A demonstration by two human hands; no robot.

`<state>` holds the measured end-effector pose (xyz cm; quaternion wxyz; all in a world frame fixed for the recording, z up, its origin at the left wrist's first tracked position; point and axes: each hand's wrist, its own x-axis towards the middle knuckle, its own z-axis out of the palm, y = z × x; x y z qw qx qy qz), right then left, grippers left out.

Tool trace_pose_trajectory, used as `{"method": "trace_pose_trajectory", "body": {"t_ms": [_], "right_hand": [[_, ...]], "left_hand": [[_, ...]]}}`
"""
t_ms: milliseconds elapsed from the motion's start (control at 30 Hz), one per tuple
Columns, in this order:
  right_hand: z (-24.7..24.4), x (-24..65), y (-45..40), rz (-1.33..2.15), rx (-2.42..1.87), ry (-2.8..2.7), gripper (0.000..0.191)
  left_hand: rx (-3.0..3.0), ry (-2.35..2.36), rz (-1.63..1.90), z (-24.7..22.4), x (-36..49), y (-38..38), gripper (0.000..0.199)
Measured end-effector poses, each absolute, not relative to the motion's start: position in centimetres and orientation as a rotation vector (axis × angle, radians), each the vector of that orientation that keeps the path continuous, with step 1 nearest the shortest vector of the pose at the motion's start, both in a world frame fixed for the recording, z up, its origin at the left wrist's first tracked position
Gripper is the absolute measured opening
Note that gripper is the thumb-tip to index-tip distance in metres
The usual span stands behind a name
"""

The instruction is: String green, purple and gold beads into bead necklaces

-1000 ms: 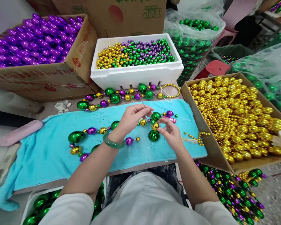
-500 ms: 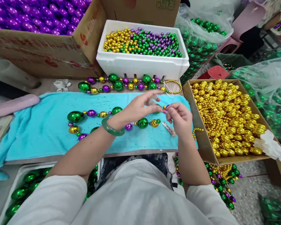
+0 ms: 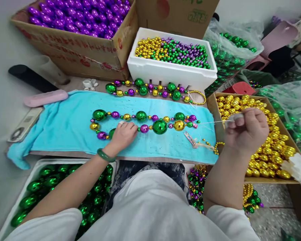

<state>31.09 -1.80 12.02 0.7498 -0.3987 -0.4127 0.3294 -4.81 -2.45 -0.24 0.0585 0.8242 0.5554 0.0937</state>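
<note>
A strand of large green, purple and gold beads (image 3: 160, 127) lies in a long loop on a blue towel (image 3: 72, 134). My left hand (image 3: 124, 135), a green bangle at its wrist, is closed over the lower row, hiding some beads. To the right, my right hand (image 3: 248, 129) is raised near the gold bead box, fingers pinched on a thin white string (image 3: 215, 122). That string runs taut from the strand's right end. A small pink object (image 3: 194, 125) lies by that end. Below it is a pair of thread snips (image 3: 190, 139).
Behind the towel lies another bead necklace (image 3: 143, 89). A white foam box (image 3: 172, 72) of small beads and a carton (image 3: 77, 50) of purple beads stand at the back. Right is a carton (image 3: 240, 97) of gold beads; lower left, a tray (image 3: 6, 222) of green ones.
My hands were close together over the strand's right end. The left has moved left and down onto the lower row; the right has moved right, drawing the string out. The view has shifted.
</note>
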Motion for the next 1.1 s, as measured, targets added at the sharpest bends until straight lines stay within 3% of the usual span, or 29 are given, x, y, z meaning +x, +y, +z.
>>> {"method": "trace_pose_trajectory", "body": {"t_ms": [133, 333, 467, 667, 800, 933, 1100], "right_hand": [[9.4, 32.7, -1.9, 0.784, -1.03, -0.709, 0.015], [3.7, 30.7, -3.2, 0.9, -1.249, -0.69, 0.023], [4.0, 27.3, -4.0, 1.029, -1.255, -0.805, 0.023], [8.1, 23.6, -4.8, 1.16, -1.18, -1.027, 0.02], [11.2, 25.3, -5.7, 0.962, -1.164, -1.086, 0.016], [12.6, 29.5, -5.8, 0.616, -1.242, -0.995, 0.014], [9.5, 32.9, -5.1, 0.271, -1.491, -1.08, 0.014]], "left_hand": [[2.513, 1.801, 0.347, 0.3, -10.4, -1.7, 0.024], [2.718, 1.787, 0.115, 0.1, -15.7, -2.1, 0.03], [2.676, 1.72, 0.287, 0.7, -11.1, -3.0, 0.048], [2.611, 1.336, 0.551, -0.6, 2.5, -3.5, 0.043], [2.682, 1.296, 0.442, -2.1, 5.8, -3.2, 0.023], [2.72, 1.365, 0.388, -2.3, 3.8, -3.2, 0.026], [2.802, 1.385, 0.448, -2.0, 1.1, -3.4, 0.028]]}}
